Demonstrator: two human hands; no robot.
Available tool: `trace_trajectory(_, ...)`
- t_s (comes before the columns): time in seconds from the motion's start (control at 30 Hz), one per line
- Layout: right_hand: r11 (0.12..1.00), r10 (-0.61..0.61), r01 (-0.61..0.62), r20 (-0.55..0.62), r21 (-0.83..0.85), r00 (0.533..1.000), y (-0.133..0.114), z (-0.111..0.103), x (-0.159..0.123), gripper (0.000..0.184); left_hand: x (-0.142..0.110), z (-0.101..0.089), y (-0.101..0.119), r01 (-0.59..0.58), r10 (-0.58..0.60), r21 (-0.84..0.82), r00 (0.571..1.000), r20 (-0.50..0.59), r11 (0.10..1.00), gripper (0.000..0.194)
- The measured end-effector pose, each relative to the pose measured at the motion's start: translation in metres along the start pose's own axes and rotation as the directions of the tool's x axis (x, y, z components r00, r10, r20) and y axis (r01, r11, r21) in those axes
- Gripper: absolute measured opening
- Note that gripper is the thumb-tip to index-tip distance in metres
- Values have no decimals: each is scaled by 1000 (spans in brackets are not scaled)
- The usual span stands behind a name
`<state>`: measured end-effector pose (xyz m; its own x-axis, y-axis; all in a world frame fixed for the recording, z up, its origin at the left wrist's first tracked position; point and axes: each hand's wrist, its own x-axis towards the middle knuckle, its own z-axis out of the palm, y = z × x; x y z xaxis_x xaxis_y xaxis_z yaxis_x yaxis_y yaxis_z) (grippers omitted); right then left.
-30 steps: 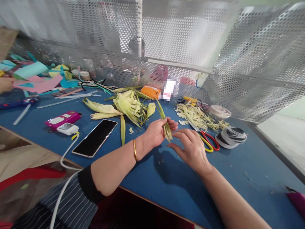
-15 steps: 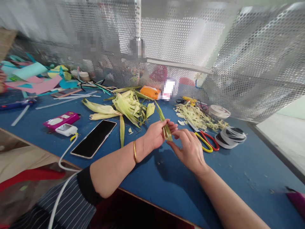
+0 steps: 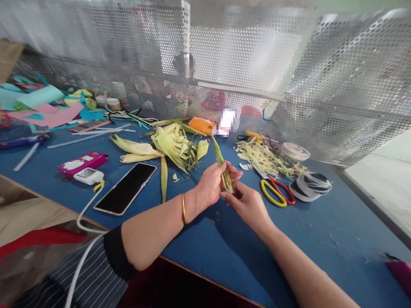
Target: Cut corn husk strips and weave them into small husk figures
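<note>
My left hand (image 3: 213, 182) is closed around a narrow green-and-pale corn husk bundle (image 3: 226, 179), the thumb pressed on its front. The bundle's pointed end slants up and away from me. At its lower end, my right hand (image 3: 248, 203) pinches with thumb and forefinger; the exact contact is partly hidden. A pile of corn husks (image 3: 171, 143) lies beyond my left hand. Right of my right hand, scissors (image 3: 274, 192) with one yellow and one red handle rest on the blue table (image 3: 205, 239), their blades toward a heap of shredded husk (image 3: 261, 156).
A phone (image 3: 126, 188) and a magenta device (image 3: 83, 164) with a white cable (image 3: 80, 214) lie at left. Coloured paper (image 3: 51, 113) is piled far left. A spool (image 3: 310, 187) stands right of the scissors. A perforated metal screen (image 3: 237, 55) borders the back, beyond an orange packet (image 3: 202, 125).
My right hand has shifted slightly down and left, its fingers closing in at the husk's lower end. The left hand keeps its hold, with the bundle a little lower.
</note>
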<state>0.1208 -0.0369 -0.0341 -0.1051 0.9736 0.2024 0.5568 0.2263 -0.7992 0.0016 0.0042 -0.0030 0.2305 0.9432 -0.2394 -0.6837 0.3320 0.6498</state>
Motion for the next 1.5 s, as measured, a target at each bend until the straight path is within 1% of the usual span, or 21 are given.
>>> trace_trajectory(0.03, 990, 33, -38, 39, 133, 999, 0, 0, 1, 35, 1, -1, 0, -10, 10, -1, 1000, 8, 1000, 19)
trace_trajectory(0.07, 961, 66, -86, 83, 264, 994, -1, -1, 2, 39, 2, -1, -1, -22, 22, -3, 1000, 20, 1000, 19)
trace_trajectory(0.13, 866, 141, -195, 150, 461, 979, -3, -2, 4, 48, 3, -2, -1, -36, 36, -2, 998, 46, 999, 21)
trace_trajectory(0.2, 788, 210, -274, 177, 551, 961, -4, -3, 5, 49, 4, -2, -2, -32, 31, 10, 997, 75, 999, 22)
trace_trajectory(0.23, 767, 235, -295, 177, 571, 956, -4, -3, 5, 47, 4, -2, -2, -29, 28, 17, 996, 89, 999, 22)
trace_trajectory(0.33, 735, 274, -321, 171, 597, 946, -4, -2, 5, 42, 3, -3, -3, -36, 32, 30, 993, 117, 999, 21)
trace_trajectory(0.5, 690, 303, -358, 198, 629, 932, -5, -2, 4, 39, 4, -5, -3, -39, 36, 25, 993, 114, 999, 19)
trace_trajectory(0.63, 672, 317, -384, 222, 634, 922, -6, -1, 3, 39, 6, -6, -4, -39, 35, 37, 994, 106, 999, 17)
trace_trajectory(0.8, 626, 347, -415, 241, 660, 906, -5, 2, 3, 40, 4, -4, -6, -69, 63, 34, 987, 150, 997, 19)
trace_trajectory(0.9, 614, 354, -427, 253, 664, 901, -7, 3, 2, 45, 2, -3, -6, -77, 70, 45, 986, 150, 996, 18)
trace_trajectory(0.97, 630, 339, -423, 259, 651, 904, -9, 5, 1, 48, 1, -3, -6, -87, 78, 57, 986, 145, 995, 18)
trace_trajectory(1.1, 694, 300, -392, 252, 604, 920, -9, 7, 0, 48, 1, -3, -6, -88, 77, 70, 987, 141, 994, 16)
trace_trajectory(1.23, 692, 299, -394, 257, 604, 919, -9, 7, 0, 46, 2, -4, -2, -56, 47, 75, 993, 112, 996, 14)
trace_trajectory(1.33, 699, 289, -399, 276, 593, 917, -10, 9, -1, 44, 4, -5, 4, -81, 75, 64, 994, 81, 995, 12)
trace_trajectory(1.5, 717, 309, -425, 294, 553, 904, -12, 12, -4, 49, 9, -6, 15, -131, 129, 34, 991, 41, 991, 13)
